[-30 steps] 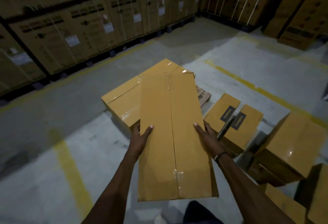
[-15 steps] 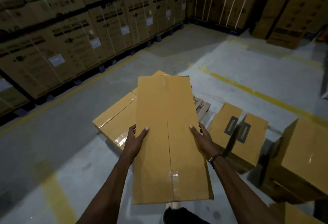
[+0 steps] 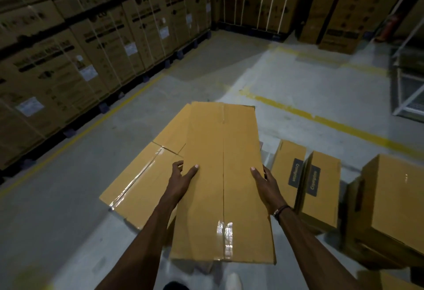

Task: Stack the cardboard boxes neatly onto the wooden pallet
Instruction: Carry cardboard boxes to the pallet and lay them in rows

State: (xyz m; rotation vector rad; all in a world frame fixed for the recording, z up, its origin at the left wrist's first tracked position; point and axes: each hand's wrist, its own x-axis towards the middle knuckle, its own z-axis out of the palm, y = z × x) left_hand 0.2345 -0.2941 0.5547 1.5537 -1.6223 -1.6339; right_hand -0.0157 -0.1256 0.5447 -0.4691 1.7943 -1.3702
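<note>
I carry a long taped cardboard box (image 3: pixel 222 181) in front of me, its far end pointing away. My left hand (image 3: pixel 182 180) grips its left side with the thumb on top. On the opposite edge my right hand (image 3: pixel 263 183) grips the same way. Beneath and left of it lies another flat cardboard box (image 3: pixel 142 179) with glossy tape, resting low on the floor stack. The wooden pallet is almost fully hidden under the boxes; only a sliver shows by the carried box's right edge.
Two upright small boxes with dark labels (image 3: pixel 305 179) stand right of the stack, a bigger box (image 3: pixel 390 207) beyond them. Strapped cartons (image 3: pixel 75 60) line the left wall and back. Yellow floor lines (image 3: pixel 321 122) cross the concrete. My shoe (image 3: pixel 232 281) shows below.
The carried box has moved forward over the box lying on the stack, now covering more of it and the pallet. The view has tilted and shifted closer; both hands keep their grip.
</note>
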